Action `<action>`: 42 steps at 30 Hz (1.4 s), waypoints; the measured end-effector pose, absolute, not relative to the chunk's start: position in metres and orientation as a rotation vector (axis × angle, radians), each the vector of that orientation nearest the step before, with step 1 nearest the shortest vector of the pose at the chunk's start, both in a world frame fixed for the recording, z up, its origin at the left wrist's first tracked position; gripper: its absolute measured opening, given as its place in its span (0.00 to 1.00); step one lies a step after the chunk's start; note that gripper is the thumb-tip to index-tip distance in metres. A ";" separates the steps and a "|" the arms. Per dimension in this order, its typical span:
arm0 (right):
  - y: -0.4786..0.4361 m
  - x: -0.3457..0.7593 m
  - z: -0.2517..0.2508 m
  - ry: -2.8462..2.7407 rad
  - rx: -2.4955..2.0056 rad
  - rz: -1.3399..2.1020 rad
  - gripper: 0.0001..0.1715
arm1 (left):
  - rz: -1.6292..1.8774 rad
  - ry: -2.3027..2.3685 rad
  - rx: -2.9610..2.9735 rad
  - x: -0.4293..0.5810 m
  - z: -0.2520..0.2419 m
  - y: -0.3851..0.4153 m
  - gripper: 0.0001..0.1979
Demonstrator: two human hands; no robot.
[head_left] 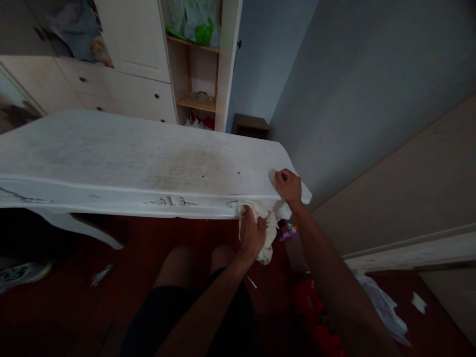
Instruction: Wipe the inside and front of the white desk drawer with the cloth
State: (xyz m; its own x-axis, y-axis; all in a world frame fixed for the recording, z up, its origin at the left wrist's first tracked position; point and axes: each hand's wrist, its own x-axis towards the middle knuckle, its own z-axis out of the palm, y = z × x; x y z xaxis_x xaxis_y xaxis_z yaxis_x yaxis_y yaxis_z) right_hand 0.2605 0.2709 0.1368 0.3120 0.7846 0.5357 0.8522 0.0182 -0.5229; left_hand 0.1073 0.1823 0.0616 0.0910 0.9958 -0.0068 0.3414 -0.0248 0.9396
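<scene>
A cream cloth (266, 243) is bunched in my left hand (254, 237), whose fingers press it against the carved front edge of a white table (122, 148). Part of the cloth hangs below that edge. My right hand (289, 187) is curled into a fist and rests on the tabletop near its right end; nothing shows in its fingers. Greyish smudges and a couple of small dark specks mark the middle of the tabletop.
Behind the table stand a white cabinet (134, 39) with drawers and open shelves holding plastic bags (203, 22). A grey wall (372, 89) rises at the right. On the floor are a red bag (316, 317), a white plastic bag (383, 302) and a shoe (24, 275).
</scene>
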 end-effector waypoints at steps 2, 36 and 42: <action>0.271 0.260 0.137 -1.467 -1.767 -0.115 0.17 | 0.881 1.392 1.548 0.111 0.060 0.185 0.21; 0.269 0.259 0.137 -1.432 -1.740 -0.083 0.17 | 0.426 1.292 2.452 0.121 0.059 0.197 0.27; 0.270 0.260 0.135 -1.412 -1.743 -0.083 0.16 | 0.313 1.386 2.439 0.073 0.034 0.195 0.21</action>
